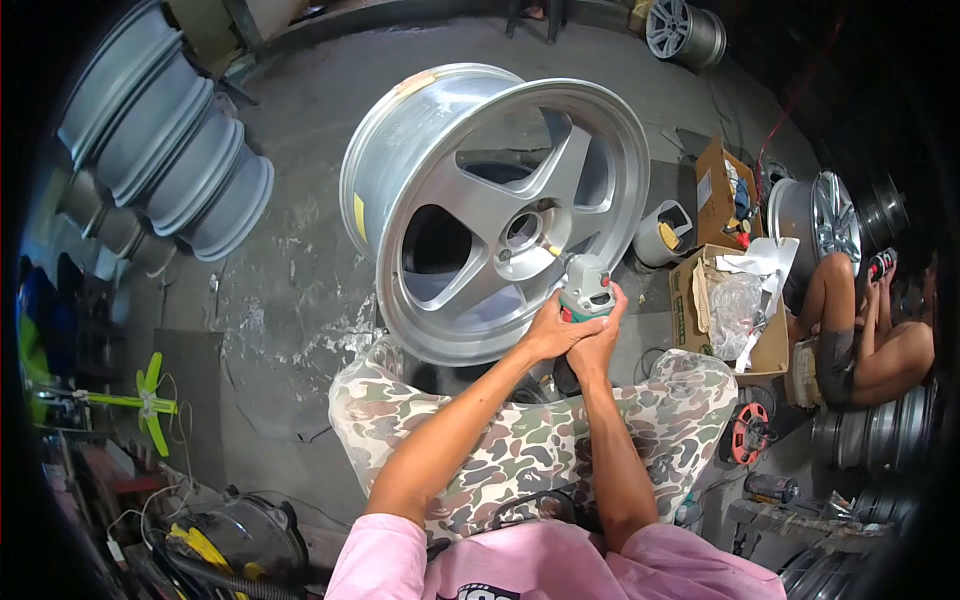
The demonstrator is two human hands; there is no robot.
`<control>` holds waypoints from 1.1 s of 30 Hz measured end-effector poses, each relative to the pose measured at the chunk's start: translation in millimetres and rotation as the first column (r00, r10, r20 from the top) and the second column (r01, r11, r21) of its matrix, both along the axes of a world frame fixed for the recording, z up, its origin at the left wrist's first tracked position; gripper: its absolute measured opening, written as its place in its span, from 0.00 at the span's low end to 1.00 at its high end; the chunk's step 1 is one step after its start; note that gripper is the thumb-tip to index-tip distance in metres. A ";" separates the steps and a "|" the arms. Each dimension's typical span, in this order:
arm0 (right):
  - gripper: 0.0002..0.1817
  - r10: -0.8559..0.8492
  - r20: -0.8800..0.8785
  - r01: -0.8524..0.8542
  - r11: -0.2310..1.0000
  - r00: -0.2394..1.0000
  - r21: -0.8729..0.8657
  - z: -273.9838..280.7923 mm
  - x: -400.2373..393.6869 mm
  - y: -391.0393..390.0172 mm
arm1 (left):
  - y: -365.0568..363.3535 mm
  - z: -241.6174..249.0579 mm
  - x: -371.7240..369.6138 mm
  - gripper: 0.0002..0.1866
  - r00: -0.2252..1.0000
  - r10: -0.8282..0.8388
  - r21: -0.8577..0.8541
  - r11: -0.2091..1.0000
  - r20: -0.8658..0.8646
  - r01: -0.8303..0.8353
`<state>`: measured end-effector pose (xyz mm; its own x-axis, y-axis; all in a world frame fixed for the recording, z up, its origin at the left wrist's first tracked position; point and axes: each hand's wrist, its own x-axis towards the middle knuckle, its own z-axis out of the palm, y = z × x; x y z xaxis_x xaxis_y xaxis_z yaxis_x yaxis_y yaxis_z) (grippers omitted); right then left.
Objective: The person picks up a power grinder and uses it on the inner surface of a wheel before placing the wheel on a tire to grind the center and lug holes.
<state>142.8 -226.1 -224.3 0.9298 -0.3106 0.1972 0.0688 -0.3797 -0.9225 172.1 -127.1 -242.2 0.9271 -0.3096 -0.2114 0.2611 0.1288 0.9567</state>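
Note:
A large silver alloy wheel rim (465, 190) with broad spokes stands tilted in front of my knees, its face turned towards me. Both my hands are closed round a grey-and-green power grinder (588, 282) at the lower right of the rim. My left hand (556, 332) wraps its body from the left, and my right hand (597, 342) grips it from the right, the two hands touching. The grinder's small yellowish tip reaches towards the hub, beside the centre hole. Pieces of yellow tape are stuck to the rim's outer barrel.
Stacked rims (190, 150) rise at the left. Cardboard boxes (770, 345) with paper and plastic, plus a white container (664, 235), stand at the right. Beyond them another person (870, 340) sits holding a tool. A green-bladed fan (150, 405) and a red cable reel (748, 434) are near me.

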 end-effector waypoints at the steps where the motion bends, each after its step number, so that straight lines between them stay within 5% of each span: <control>1: 0.43 -0.007 0.004 0.007 1.000 1.000 -0.013 -0.1 -0.2 -0.7 | 1.0 5.9 -1.3 0.44 1.000 -0.010 0.008 1.000 0.004 0.010; 7: 0.44 -0.007 0.029 0.008 1.000 1.000 -0.023 -5.7 -4.2 -3.2 | -8.4 -10.2 -3.6 0.50 0.995 0.062 -0.021 0.998 0.073 -0.061; 29: 0.45 0.023 -0.017 -0.023 0.998 1.000 -0.054 -8.7 1.5 -3.6 | -0.2 3.5 -4.6 0.46 0.998 0.056 0.081 0.995 -0.014 -0.055; 33: 0.45 0.029 0.001 -0.029 0.996 1.000 -0.082 -17.0 6.6 -3.7 | -2.8 -26.8 5.4 0.46 0.999 0.009 0.048 0.999 -0.035 -0.007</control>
<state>149.4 -229.8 -241.3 0.9377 -0.2661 0.2235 0.0833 -0.4521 -0.8881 177.6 -129.9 -269.0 0.9214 -0.2907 -0.2580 0.2934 0.0850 0.9522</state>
